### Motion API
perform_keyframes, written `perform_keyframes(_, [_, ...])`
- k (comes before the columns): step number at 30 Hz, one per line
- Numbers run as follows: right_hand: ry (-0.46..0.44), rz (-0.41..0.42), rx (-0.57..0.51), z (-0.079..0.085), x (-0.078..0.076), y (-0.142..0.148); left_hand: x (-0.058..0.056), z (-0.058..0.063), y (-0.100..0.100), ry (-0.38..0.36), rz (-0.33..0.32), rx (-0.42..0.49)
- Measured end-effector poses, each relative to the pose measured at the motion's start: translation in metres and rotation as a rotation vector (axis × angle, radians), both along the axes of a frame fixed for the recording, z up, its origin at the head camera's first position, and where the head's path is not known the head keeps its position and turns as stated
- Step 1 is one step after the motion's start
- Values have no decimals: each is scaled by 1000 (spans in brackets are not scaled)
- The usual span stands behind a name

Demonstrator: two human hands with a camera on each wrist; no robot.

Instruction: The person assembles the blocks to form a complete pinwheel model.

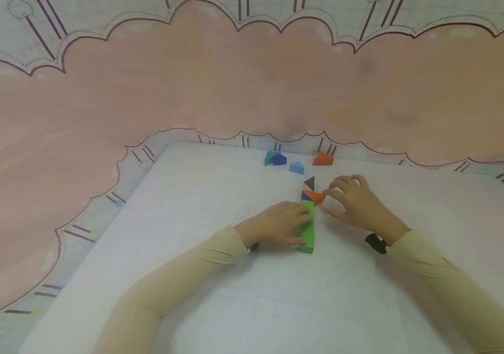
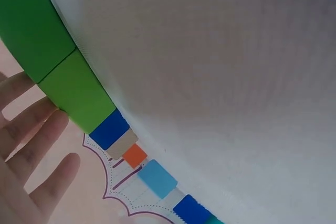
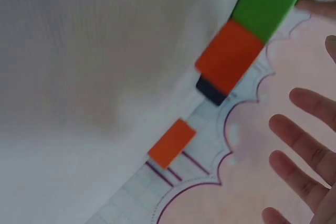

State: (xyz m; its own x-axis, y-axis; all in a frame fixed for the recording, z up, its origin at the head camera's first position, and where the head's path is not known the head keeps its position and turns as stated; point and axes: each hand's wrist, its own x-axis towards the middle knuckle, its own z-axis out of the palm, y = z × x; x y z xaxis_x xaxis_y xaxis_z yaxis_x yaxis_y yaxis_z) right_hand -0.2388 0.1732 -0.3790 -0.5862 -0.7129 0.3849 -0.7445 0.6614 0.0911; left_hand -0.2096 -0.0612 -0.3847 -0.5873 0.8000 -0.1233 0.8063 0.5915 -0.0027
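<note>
A long green block [image 1: 307,237] lies on the white table, its length pointing away from me. My left hand [image 1: 276,225] rests against its left side, fingers reaching over its top; in the left wrist view these fingers [image 2: 42,145] look fairly straight. Beyond the block's far end a small dark blue triangle [image 1: 306,196] and an orange triangular block [image 1: 317,197] lie against each other. A beige piece [image 1: 306,188] and a black triangle [image 1: 310,183] follow behind them. Fingers spread, my right hand [image 1: 358,204] hovers just right of the orange triangular block, fingertips close to its tip.
Farther back lie a teal block [image 1: 270,157], a dark blue block [image 1: 280,160], a light blue triangular block [image 1: 296,167] and another orange block [image 1: 322,159]. Behind the white table [image 1: 181,187] hangs a cloth [image 1: 252,83] with a scalloped pattern.
</note>
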Motion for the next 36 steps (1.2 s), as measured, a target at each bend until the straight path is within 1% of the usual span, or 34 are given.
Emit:
perform_keyframes(3, [-25, 4, 3, -2, 19, -7, -2, 0, -3, 8, 6, 14])
perform_keyframes(6, [-62, 1, 16, -4, 33, -14, -4, 2, -6, 11, 31, 34])
perform_keyframes(9, [-81, 5, 35, -7, 43, -19, -5, 3, -10, 2, 68, 52])
perform_keyframes(11, [-78, 15, 47, -10, 46, -21, -7, 3, -13, -2, 81, 55])
perform_keyframes(15, [-80, 38, 65, -15, 51, -25, -8, 2, -16, -16, 89, 50])
perform_keyframes(22, [-68, 65, 109, -14, 56, -29, -8, 0, -17, -40, 99, 40])
perform_keyframes(29, [-110, 80, 134, -15, 57, -30, -9, -2, -15, -25, 70, 42])
perform_keyframes(36, [-141, 88, 176, -14, 57, -30, -9, 0, -13, -20, 63, 37])
